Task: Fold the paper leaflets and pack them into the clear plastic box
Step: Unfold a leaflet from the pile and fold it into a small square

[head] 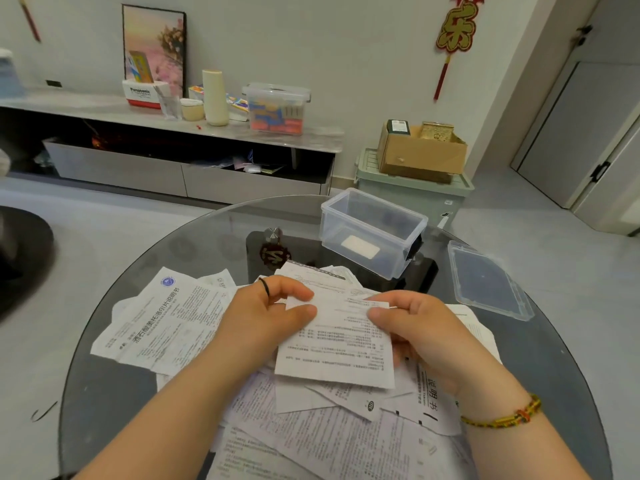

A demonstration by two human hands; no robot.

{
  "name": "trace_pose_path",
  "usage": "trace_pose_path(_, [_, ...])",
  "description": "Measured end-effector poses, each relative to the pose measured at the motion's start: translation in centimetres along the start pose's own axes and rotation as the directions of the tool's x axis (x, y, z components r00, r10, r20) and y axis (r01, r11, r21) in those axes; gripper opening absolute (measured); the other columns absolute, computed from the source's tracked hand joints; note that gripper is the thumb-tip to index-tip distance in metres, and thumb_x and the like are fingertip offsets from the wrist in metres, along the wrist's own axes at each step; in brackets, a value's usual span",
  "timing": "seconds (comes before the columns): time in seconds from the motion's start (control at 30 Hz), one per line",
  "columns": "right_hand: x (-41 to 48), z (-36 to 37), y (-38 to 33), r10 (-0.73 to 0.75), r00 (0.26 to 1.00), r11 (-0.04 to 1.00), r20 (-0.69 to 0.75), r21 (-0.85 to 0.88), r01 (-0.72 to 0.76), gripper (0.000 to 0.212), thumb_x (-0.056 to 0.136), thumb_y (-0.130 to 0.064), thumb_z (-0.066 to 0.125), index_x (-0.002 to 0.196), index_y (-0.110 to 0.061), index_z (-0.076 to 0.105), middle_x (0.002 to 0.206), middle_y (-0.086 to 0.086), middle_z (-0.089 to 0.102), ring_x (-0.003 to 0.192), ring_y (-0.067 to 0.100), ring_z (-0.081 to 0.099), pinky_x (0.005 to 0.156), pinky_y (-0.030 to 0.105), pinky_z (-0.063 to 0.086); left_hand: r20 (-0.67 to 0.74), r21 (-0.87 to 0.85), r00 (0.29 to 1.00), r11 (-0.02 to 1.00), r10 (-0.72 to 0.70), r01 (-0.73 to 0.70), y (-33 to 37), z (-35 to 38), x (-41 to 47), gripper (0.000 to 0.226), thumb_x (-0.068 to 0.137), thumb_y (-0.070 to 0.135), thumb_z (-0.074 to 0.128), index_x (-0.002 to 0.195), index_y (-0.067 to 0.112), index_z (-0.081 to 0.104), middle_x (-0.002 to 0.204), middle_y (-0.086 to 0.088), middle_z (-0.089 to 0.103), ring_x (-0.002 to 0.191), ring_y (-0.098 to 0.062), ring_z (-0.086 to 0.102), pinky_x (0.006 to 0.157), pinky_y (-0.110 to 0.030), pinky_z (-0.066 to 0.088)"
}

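Note:
A white printed leaflet (337, 344) is held above the pile, between both hands. My left hand (266, 315) pinches its upper left edge between thumb and fingers. My right hand (420, 327) pinches its upper right edge the same way. Under them lies a loose heap of several unfolded leaflets (166, 320) spread over the near half of the table. The clear plastic box (372, 232) stands open beyond the pile, to the right, with one small white folded piece on its floor. Its lid (488, 284) lies flat to the right of the box.
The round glass table (104, 393) has its curved edge close on the left and right. Behind it stand a low grey cabinet (187, 178) with clutter on top and a green bin (415, 192) carrying a cardboard box. A black chair (20, 258) sits at the left.

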State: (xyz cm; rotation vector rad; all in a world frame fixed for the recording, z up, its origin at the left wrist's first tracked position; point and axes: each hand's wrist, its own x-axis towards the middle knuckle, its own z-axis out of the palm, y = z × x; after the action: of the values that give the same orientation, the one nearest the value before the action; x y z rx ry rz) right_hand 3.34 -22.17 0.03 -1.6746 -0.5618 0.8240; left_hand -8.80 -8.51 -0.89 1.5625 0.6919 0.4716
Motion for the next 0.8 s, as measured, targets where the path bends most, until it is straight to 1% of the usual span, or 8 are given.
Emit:
trace_pose_path(0.07, [0.2, 0.3, 0.2, -0.028, 0.996, 0.999, -0.090, -0.038, 0.025, 0.011, 0.087, -0.011, 0.057, 0.081, -0.015, 0.066, 0.060, 0.002, 0.069, 0.051, 0.021, 0.059, 0.047, 0.026, 0.041, 0.002, 0.002, 1.000, 1.000, -0.007, 0.007, -0.1, 0.0, 0.1, 0.020, 0.077, 0.002, 0.067, 0.070, 0.019, 0.060, 0.057, 0.006, 0.068, 0.055, -0.009, 0.066, 0.052, -0.021, 0.052])
trace_pose_path(0.17, [0.4, 0.4, 0.2, -0.063, 0.980, 0.997, -0.188, 0.028, 0.070, 0.015, 0.087, -0.011, 0.056, 0.077, -0.016, 0.067, 0.063, 0.000, 0.071, 0.056, 0.014, 0.066, 0.051, 0.026, 0.050, -0.025, -0.025, 1.000, 1.000, -0.017, 0.016, -0.2, 0.1, 0.1, 0.021, 0.075, -0.003, 0.068, 0.066, 0.014, 0.060, 0.058, 0.005, 0.068, 0.057, -0.012, 0.065, 0.054, -0.019, 0.052])
trace_pose_path(0.27, [0.3, 0.2, 0.0, -0.077, 0.972, 0.997, -0.221, 0.012, 0.082, 0.019, 0.090, -0.014, 0.052, 0.082, -0.017, 0.069, 0.075, 0.003, 0.073, 0.065, 0.014, 0.068, 0.056, 0.024, 0.053, -0.015, -0.014, 1.000, 1.000, -0.026, 0.026, -0.2, 0.2, 0.1, 0.026, 0.074, -0.004, 0.068, 0.062, 0.018, 0.067, 0.053, 0.007, 0.068, 0.049, -0.004, 0.063, 0.050, -0.013, 0.051])
trace_pose_path(0.37, [0.0, -0.3, -0.5, -0.078, 0.979, 0.996, -0.190, -0.066, 0.067, 0.027, 0.093, -0.019, 0.045, 0.081, -0.021, 0.069, 0.075, 0.005, 0.073, 0.064, 0.016, 0.064, 0.056, 0.022, 0.051, -0.042, 0.035, 0.999, 0.999, -0.013, 0.015, -0.1, 0.0, 0.2, 0.033, 0.075, 0.000, 0.069, 0.056, 0.027, 0.069, 0.061, 0.008, 0.070, 0.060, -0.007, 0.066, 0.064, -0.019, 0.052])
trace_pose_path(0.43, [-0.1, -0.5, -0.7, -0.104, 0.976, 0.992, -0.192, -0.086, 0.089, 0.022, 0.092, -0.020, 0.047, 0.087, -0.020, 0.068, 0.072, 0.000, 0.070, 0.062, 0.013, 0.060, 0.054, 0.019, 0.049, -0.098, 0.057, 0.995, 0.998, 0.013, -0.007, 0.2, -0.6, 0.4, 0.028, 0.076, 0.003, 0.068, 0.065, 0.028, 0.067, 0.072, 0.006, 0.070, 0.070, -0.011, 0.066, 0.067, -0.019, 0.049])
trace_pose_path(0.57, [0.4, 0.2, 0.2, -0.166, 0.982, 0.905, -0.089, -0.409, 0.116, 0.006, 0.085, -0.029, 0.059, 0.089, -0.034, 0.060, 0.089, -0.022, 0.059, 0.081, -0.005, 0.054, 0.067, 0.013, 0.040, -0.308, 0.048, 0.947, 0.996, 0.090, -0.079, 1.4, -3.0, 2.2, 0.019, 0.079, 0.004, 0.065, 0.087, 0.021, 0.065, 0.082, 0.002, 0.065, 0.072, -0.013, 0.062, 0.063, -0.016, 0.044])
trace_pose_path(0.7, [1.0, 1.4, 1.1, -0.144, 0.989, 0.710, 0.019, -0.694, 0.117, 0.036, 0.082, -0.038, 0.062, 0.116, -0.034, 0.052, 0.117, -0.019, 0.046, 0.123, 0.007, 0.036, 0.104, 0.027, 0.029, -0.470, 0.085, 0.879, 0.995, 0.085, -0.051, 1.0, -5.4, 6.1, 0.027, 0.085, 0.005, 0.056, 0.111, 0.012, 0.062, 0.103, -0.007, 0.064, 0.087, -0.019, 0.061, 0.069, -0.020, 0.044])
trace_pose_path(0.8, [1.1, 1.7, 1.1, -0.120, 0.993, 0.644, 0.011, -0.760, 0.086, 0.050, 0.082, -0.042, 0.060, 0.128, -0.035, 0.042, 0.137, -0.015, 0.038, 0.131, 0.010, 0.026, 0.109, 0.030, 0.020, -0.477, 0.200, 0.874, 0.980, 0.091, 0.007, 0.1, -5.9, 8.6, 0.031, 0.087, 0.007, 0.054, 0.118, 0.008, 0.059, 0.115, -0.011, 0.062, 0.086, -0.019, 0.056, 0.070, -0.023, 0.042])
